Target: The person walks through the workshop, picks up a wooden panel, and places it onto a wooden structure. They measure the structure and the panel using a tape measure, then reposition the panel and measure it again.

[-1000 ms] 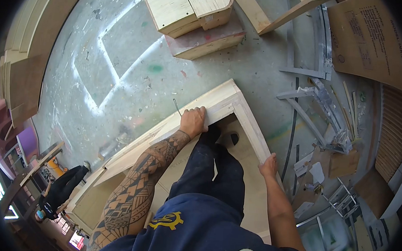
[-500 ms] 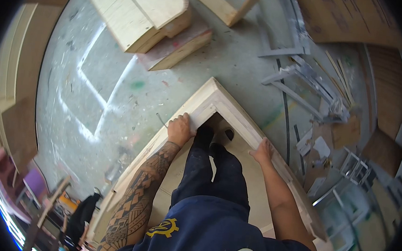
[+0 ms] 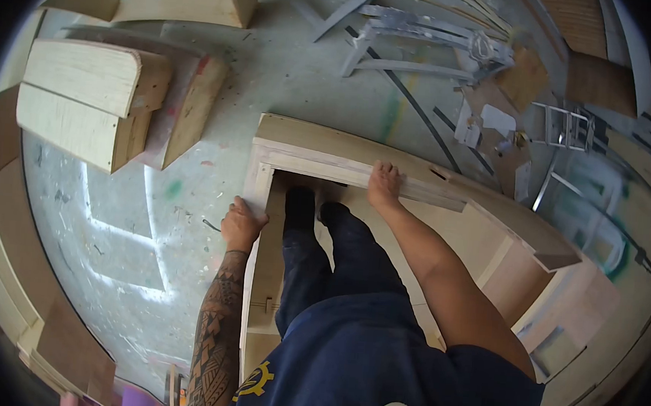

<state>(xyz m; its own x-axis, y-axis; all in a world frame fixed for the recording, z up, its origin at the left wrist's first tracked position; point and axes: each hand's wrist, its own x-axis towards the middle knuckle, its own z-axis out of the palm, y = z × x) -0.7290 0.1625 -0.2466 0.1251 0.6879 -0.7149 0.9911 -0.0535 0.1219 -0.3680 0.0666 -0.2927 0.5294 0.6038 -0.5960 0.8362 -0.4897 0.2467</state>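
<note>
A large pale wooden frame (image 3: pixel 316 146) surrounds my legs, its far-left corner ahead of my feet. My left hand (image 3: pixel 242 225) is on the left rail, fingers curled over the rail's top near that corner. On the far rail, my right hand (image 3: pixel 385 183) rests with its fingers bent over the wood, farther from the corner than the left. Both thumbs lie toward the inner side. Some fingertips are hidden behind the rails. Dark shoes (image 3: pixel 301 199) show inside the frame, below the rails.
A wooden box with a rounded corner (image 3: pixel 85 77) stands on the floor at left. Grey painted frames (image 3: pixel 420 44) lie beyond the far rail. Dark strips (image 3: pixel 412 103), cardboard scraps (image 3: pixel 519 77) and a small metal rack (image 3: pixel 565 128) are at right. Curved plywood (image 3: pixel 177 8) is at upper left.
The whole view has swung round counterclockwise, carrying floor objects and frame together. Both hands keep about the same places on the rails. A dark-clothed person at lower left is out of view.
</note>
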